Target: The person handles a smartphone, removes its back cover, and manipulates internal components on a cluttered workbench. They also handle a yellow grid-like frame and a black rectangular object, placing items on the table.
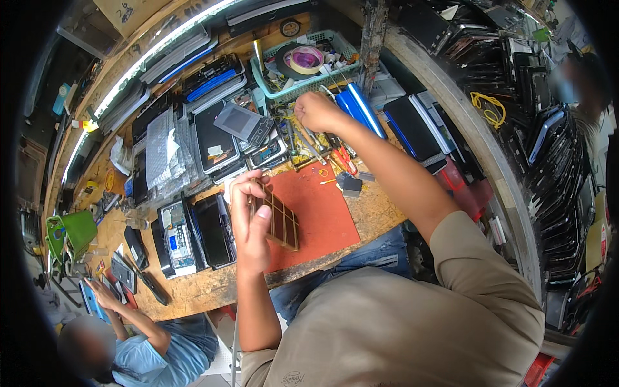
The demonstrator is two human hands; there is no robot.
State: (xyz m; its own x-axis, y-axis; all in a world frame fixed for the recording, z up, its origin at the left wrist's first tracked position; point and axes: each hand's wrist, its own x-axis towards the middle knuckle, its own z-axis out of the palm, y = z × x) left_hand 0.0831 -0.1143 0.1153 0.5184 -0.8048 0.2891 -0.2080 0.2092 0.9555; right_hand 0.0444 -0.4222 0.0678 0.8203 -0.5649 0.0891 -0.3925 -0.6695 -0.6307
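Observation:
My left hand (248, 216) grips a brown box with gold grid-like dividers (284, 222), tilted on its side above a red-orange work mat (322, 209). Fingers wrap its upper left edge, thumb on the near face. Farther off, my right hand (317, 113) is closed over a tray of screwdrivers and small tools (303, 143); whatever its fingers hold, if anything, is hidden. Beside that hand lies a shiny blue cylinder (359, 109). Red-handled pliers (343, 159) and a small dark block (349, 186) sit at the mat's far right.
A green basket (293, 90) of tape rolls stands at the back. Opened tablets (213, 229) lie left of the mat, a handheld device with a screen (242, 122) behind. Stacked devices (419, 129) flank the right. A co-worker's hands (103, 293) hold a blue device at lower left.

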